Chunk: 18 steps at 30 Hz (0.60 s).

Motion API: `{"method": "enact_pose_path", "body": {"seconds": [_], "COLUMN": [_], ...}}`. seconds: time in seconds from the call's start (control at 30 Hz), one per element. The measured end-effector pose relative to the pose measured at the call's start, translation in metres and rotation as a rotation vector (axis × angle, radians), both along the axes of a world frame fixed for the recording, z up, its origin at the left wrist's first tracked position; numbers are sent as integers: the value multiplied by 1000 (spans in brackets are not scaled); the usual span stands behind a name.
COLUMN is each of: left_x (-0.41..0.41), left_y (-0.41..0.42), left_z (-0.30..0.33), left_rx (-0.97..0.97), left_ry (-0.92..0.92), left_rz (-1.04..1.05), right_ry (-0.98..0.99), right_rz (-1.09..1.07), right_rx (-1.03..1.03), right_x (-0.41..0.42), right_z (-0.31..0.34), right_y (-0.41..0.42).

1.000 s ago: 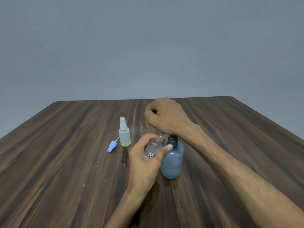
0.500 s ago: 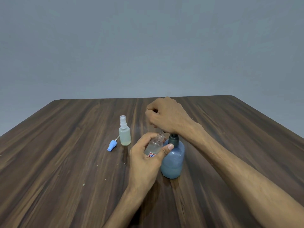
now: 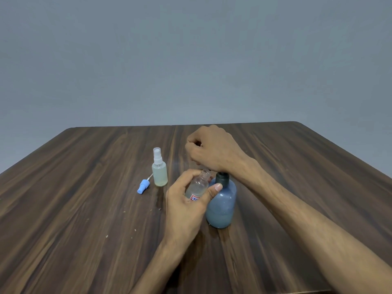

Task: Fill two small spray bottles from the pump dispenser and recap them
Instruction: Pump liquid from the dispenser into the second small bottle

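Filling the second bottle: left hand (image 3: 186,205) grips the open bottle (image 3: 198,186) under the right hand (image 3: 212,151), clenched over the dispenser (image 3: 221,205) pump. Next: press steadily, then fetch the blue cap (image 3: 143,185) left of both hands.

Pretty dim, flat lighting with soft shadows under the arms. Table (image 3: 84,209) edges bow toward 3 and 9 o'clock; overall slightly soft focus.
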<state>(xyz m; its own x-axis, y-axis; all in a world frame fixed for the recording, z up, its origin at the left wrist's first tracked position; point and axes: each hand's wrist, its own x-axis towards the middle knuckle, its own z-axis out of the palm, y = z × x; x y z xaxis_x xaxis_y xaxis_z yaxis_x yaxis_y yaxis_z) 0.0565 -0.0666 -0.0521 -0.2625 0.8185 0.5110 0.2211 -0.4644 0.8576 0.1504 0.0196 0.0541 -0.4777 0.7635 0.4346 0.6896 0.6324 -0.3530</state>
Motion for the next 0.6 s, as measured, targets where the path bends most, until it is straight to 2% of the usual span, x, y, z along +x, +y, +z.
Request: {"method": "enact_pose_path", "body": {"seconds": [0.47,0.6], "left_x": [0,-1], "left_y": [1,2], "left_z": [-2,-2], "left_rx": [-14,-3], "left_ry": [-21,-28], "left_rz": [0,-8], "right_ry": [32,30], "right_rz": [-5,4], "right_rx": [42,0], "right_x": [0,-1], "right_z": [4,0], "right_y": [0,1]}}
